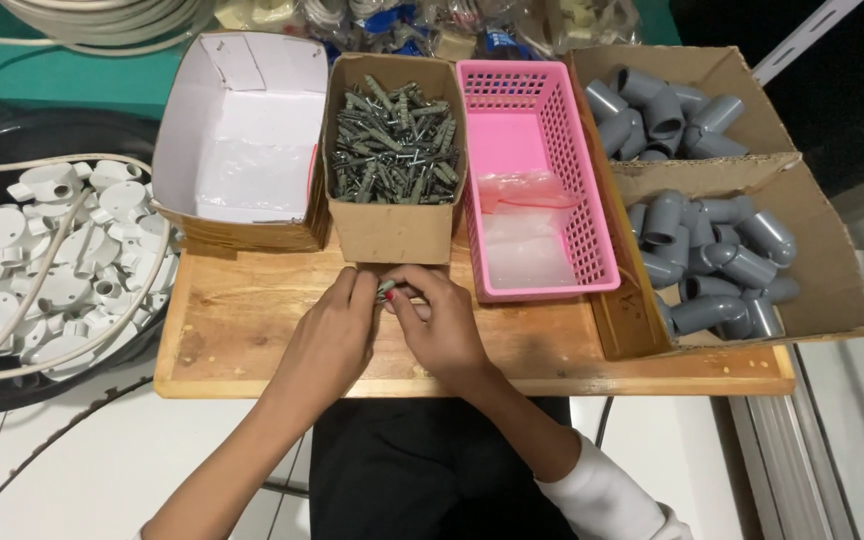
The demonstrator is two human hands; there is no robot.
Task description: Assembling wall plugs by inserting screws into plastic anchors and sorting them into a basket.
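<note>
My left hand (332,335) and my right hand (437,320) meet over the wooden board (252,330), just in front of a small cardboard box (392,230). Both pinch a small bundle of grey wall plugs with screws (387,291) between the fingertips. The cardboard box behind them is full of several more grey plugs and screws (392,145). My fingers hide most of the bundle.
A white open box (242,130) stands at the back left. A pink plastic basket (542,160) holds clear bags (527,230). A large cardboard box (812,250) at right holds grey pipe elbows (712,260). A black tub (12,130) at left holds white round junction boxes (42,250).
</note>
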